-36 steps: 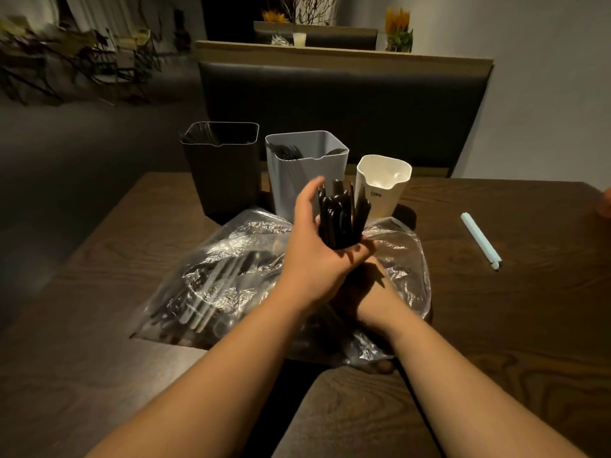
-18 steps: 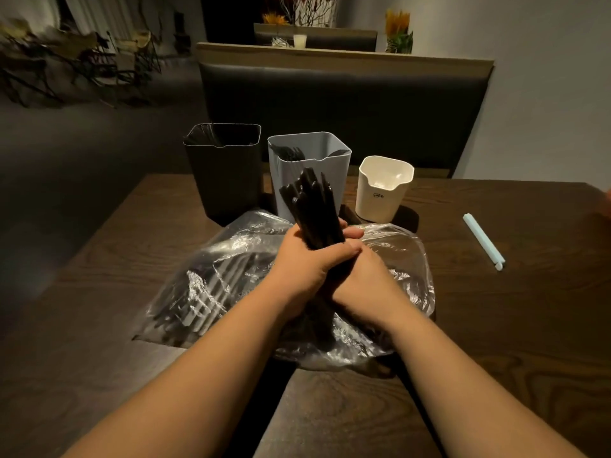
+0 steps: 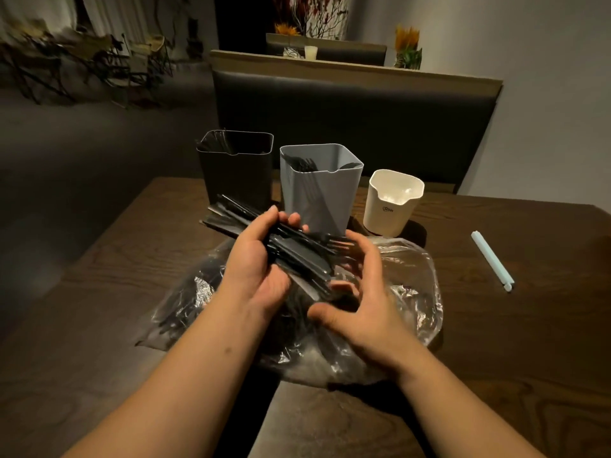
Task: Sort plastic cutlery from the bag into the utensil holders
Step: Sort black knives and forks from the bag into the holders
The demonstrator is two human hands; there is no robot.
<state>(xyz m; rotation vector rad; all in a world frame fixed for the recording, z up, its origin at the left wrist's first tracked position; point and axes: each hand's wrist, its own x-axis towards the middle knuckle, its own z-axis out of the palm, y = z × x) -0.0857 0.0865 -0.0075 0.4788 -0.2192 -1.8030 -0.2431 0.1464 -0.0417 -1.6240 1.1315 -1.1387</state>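
Note:
My left hand (image 3: 256, 264) grips a bundle of black plastic cutlery (image 3: 291, 249), lying nearly level with handles pointing far left and fork tines to the right. My right hand (image 3: 360, 302) hovers just right of the bundle with fingers spread and loosely curved; it holds nothing. Under both hands lies a clear plastic bag (image 3: 410, 285) with more dark cutlery inside. Behind stand three holders: a black one (image 3: 236, 173), a grey one (image 3: 317, 190) with black forks inside, and a small white one (image 3: 390, 206).
A pale blue bag clip (image 3: 492, 261) lies on the dark wooden table (image 3: 529, 342) to the right. A padded bench back (image 3: 347, 120) stands beyond the table's far edge. The table's left edge runs close to the black holder.
The bundle has tipped from upright to nearly level in my left hand. My right hand has let go of it and opened beside it. The view has tilted down slightly.

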